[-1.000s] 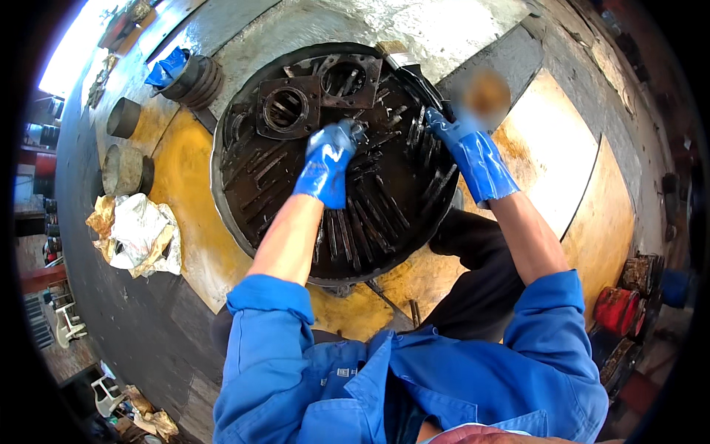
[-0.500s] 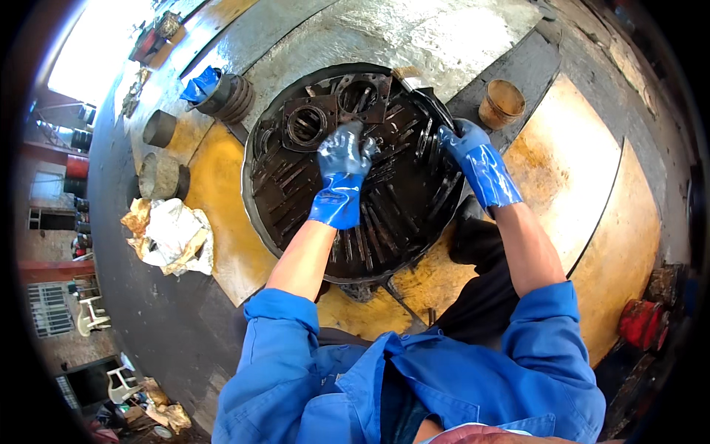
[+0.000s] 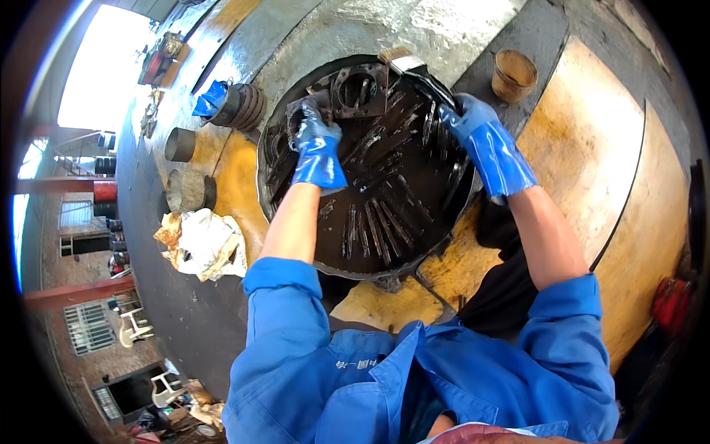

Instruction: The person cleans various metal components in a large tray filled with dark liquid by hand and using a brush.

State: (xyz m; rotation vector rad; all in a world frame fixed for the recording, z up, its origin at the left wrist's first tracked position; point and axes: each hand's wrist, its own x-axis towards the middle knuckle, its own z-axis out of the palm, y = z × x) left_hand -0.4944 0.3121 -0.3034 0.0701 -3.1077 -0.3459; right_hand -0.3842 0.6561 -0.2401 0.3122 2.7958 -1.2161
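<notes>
A large round pan [image 3: 262, 177] of dark, oily liquid stands before me, with several dark metal strips [image 3: 381, 222] in it. My left hand [image 3: 318, 137], in a wet blue rubber glove, has its fingers curled on a dark metal plate [image 3: 298, 112] at the pan's left, mostly hidden under the glove. Beside it a second, square plate with a round hole [image 3: 356, 90] leans at the far side. At the far right rim, my gloved right hand [image 3: 473, 118] is closed around the black handle of a paintbrush [image 3: 405, 62], bristles pointing far left over the rim.
A rusty bucket [image 3: 514, 76] stands right of the pan. On the left are a ribbed metal cylinder [image 3: 244, 107] with blue cloth, two short metal sleeves [image 3: 186, 190], and crumpled rags [image 3: 203, 244]. Yellowed sheets [image 3: 580, 140] cover parts of the floor.
My left hand has moved left from the middle of the plates onto the left plate, which has shifted with it. The right hand still grips the brush, whose bristles now show more clearly.
</notes>
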